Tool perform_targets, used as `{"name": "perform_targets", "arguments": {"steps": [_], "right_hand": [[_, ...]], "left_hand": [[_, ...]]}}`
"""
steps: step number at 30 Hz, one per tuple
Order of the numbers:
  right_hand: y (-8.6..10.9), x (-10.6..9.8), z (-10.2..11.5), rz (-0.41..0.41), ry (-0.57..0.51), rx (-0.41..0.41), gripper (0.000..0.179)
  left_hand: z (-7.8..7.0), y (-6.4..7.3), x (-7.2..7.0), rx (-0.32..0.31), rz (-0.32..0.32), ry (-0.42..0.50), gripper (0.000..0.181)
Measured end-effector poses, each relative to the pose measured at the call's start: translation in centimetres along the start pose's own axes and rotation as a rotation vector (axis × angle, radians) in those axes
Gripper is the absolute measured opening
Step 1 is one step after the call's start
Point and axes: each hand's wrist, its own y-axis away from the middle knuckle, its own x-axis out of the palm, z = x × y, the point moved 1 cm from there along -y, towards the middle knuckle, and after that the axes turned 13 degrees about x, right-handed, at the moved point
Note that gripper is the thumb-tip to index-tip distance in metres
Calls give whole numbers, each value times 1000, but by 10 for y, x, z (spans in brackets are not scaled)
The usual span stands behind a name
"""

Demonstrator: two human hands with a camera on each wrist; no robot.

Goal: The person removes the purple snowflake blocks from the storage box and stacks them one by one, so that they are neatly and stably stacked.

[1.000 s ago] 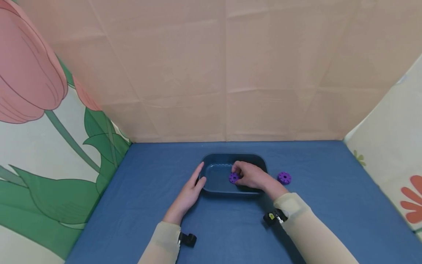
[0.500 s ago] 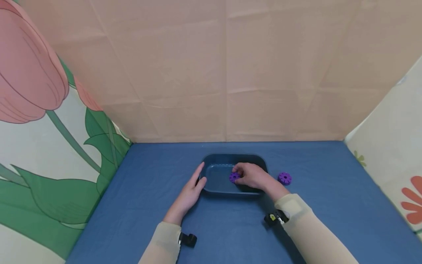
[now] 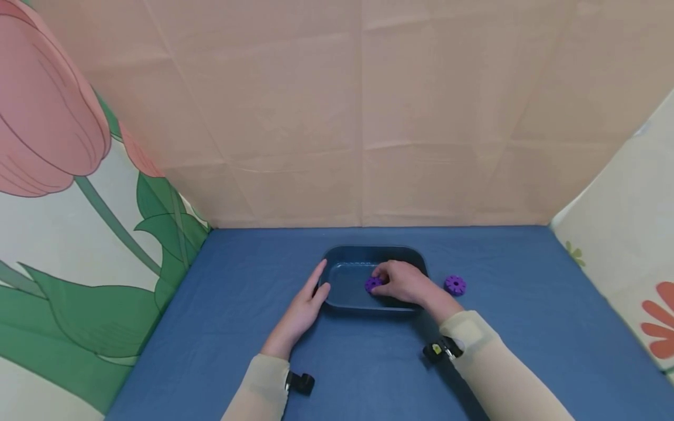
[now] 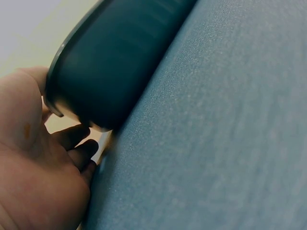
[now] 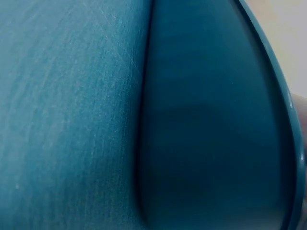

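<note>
A dark blue rectangular tray [image 3: 347, 307] with rounded corners sits on the blue-covered table. My left hand [image 3: 302, 307] rests against its left end, fingers extended along the side and thumb at the front left corner. In the left wrist view, the left fingers [image 4: 79, 143] lie beside the outer wall of the tray [image 4: 110, 62]. My right hand [image 3: 402, 282] reaches over the right part of the tray and pinches a purple notched disc [image 3: 371, 285] between thumb and fingers, low inside. The right wrist view shows mostly the tray's outer wall [image 5: 211, 110]; the disc is hidden there.
A second purple notched disc [image 3: 455, 285], with small slots around its middle, lies on the blue tablecloth [image 3: 505, 327] just right of the tray. A beige sheet [image 3: 358, 117] hangs behind the table, with flower-patterned cloth [image 3: 95, 304] at the left side.
The disc in my right hand tilts and shifts very slightly, its face showing less than before. My left hand and the tray stay where they were.
</note>
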Motion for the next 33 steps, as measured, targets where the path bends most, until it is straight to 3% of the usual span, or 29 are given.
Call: {"name": "perform_targets", "arguments": {"steps": [4,9,14,26,33], "right_hand": [[6,-3,0,-83,-19,-43,36],[25,-21,1,-179,-131,-81,37],[44,-41,-6,-246,-203,-67,40],[75,-58,-53,-418,-263,3,41],[84,-63,-85,-492,-257,71,44]], "left_hand": [[0,1,1,11,-2,5,62],[0,0,1,14,10,12,63],[-1,-2,0,10,13,13,61],[2,-2,-1,10,26,6,64],[-21,4,-6,-10,59,1,61]]}}
